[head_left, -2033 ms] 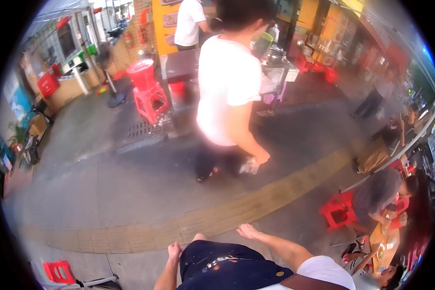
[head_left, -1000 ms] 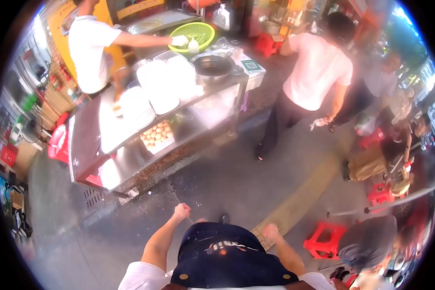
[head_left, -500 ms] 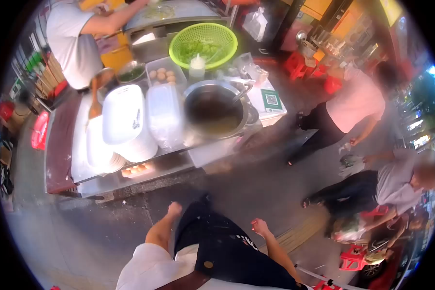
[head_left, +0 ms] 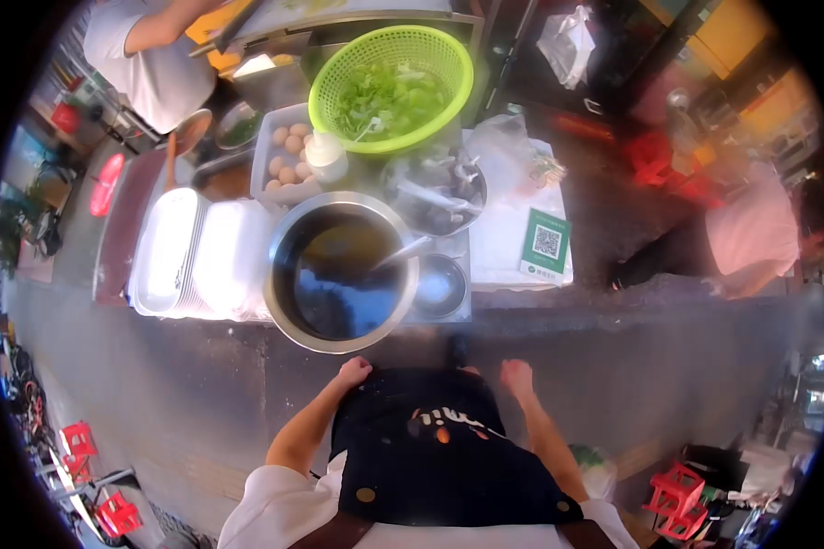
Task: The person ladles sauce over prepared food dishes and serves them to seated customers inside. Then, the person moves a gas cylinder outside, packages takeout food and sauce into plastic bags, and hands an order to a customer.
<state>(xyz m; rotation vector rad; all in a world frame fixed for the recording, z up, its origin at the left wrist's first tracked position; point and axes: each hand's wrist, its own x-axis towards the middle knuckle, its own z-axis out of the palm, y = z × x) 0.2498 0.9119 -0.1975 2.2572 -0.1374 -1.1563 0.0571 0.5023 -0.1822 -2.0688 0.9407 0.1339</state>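
Note:
My left hand (head_left: 354, 371) hangs at the left side of my dark apron (head_left: 412, 457), its fingers curled and nothing visible in them. On the apron's other side is my right hand (head_left: 516, 377), also loosely closed with nothing showing in it. Ahead of them, at the cart's front edge, stands a large metal pot (head_left: 273, 284) of dark liquid with a ladle handle (head_left: 401, 252) leaning out. A small metal bowl (head_left: 439, 284) sits to its right. Left of the pot are stacked white takeaway trays (head_left: 169, 256) and another white stack (head_left: 233, 256).
Behind the pot are an egg container (head_left: 267, 146), a squeeze bottle (head_left: 325, 160) and a green basket (head_left: 460, 105) of leaves. A QR-code sign (head_left: 547, 240) lies at right. A person (head_left: 160, 78) works at upper left; another in pink (head_left: 755, 229) bends at right. Red stools (head_left: 676, 494) stand behind.
My view has turned right and come closer to the cart, so the pot is now in front of me. Both hands stay low beside the apron.

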